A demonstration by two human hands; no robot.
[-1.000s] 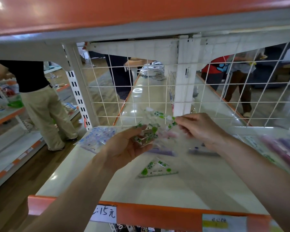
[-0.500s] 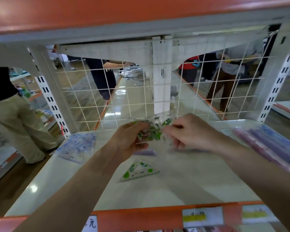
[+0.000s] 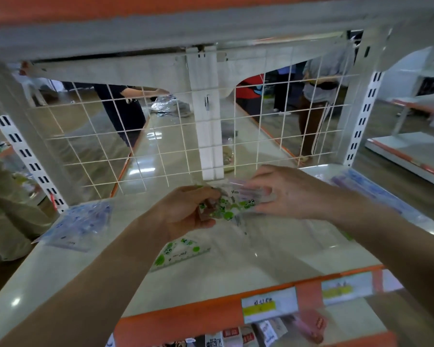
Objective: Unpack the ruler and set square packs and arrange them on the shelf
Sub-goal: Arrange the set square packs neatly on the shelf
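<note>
The pale, glossy shelf [image 3: 273, 251] has an orange front edge [image 3: 186, 319] with price labels [image 3: 269, 305] towards the right. A green-patterned set square [image 3: 179, 254] lies flat near the middle. A blue-patterned pack [image 3: 79, 225] lies at the far left, overhanging the edge. Purple and blue packs [image 3: 371, 189], blurred, lie along the far right.

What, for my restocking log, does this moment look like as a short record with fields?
left hand: grips the green-printed pack above the shelf
right hand: pinches the same pack's clear wrapper end; blurred
green set square: lies flat on the shelf, below the hands
blue pack: on the shelf's left side
purple packs: on the shelf's right side, toward the back
step: pack held in both hands, not yet on the shelf
</note>
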